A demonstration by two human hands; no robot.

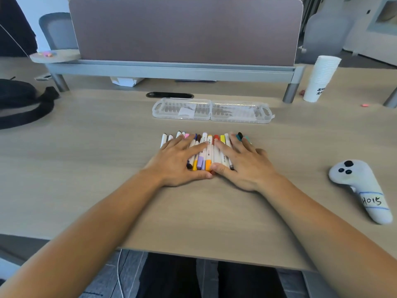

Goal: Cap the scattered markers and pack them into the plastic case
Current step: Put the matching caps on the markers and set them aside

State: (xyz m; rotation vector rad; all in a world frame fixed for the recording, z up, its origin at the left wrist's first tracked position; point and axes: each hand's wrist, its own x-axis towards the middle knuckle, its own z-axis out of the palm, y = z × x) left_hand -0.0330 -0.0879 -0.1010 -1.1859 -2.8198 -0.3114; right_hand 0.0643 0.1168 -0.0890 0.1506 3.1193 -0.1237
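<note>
The markers (206, 149) are gathered into one side-by-side row on the wooden desk (86, 168), just on the near side of the clear plastic case (212, 111). Each marker's long axis runs roughly away from the person, toward the case, while the row itself runs left to right, parallel to the case's long side. Most ends that show seem to carry coloured caps — whether every marker is capped cannot be told, since much of the row is hidden under the hands.

The left hand (180, 164) is laid flat and spread over the left part of the row, fingers extended, palm down. The right hand (240, 166) is laid the same way over the right part. The thumbs nearly meet at the near ends of the markers. Nothing is gripped by either hand; the row is only pressed and bracketed from both sides.

The case lies open, its two halves side by side, beyond the far ends of the markers and well apart from the hands, with bare desk between. It is set slightly to the right of the row's middle, so the right hand is judged a little nearer to it. The bundle would probably have to be carried straight forward — away from the person — and, if the ribbed slots run as they appear to, kept in its present direction.

A white controller (363, 188) and a stack of paper cups (320, 79) stand well to the right of the case, clear of that path.
</note>
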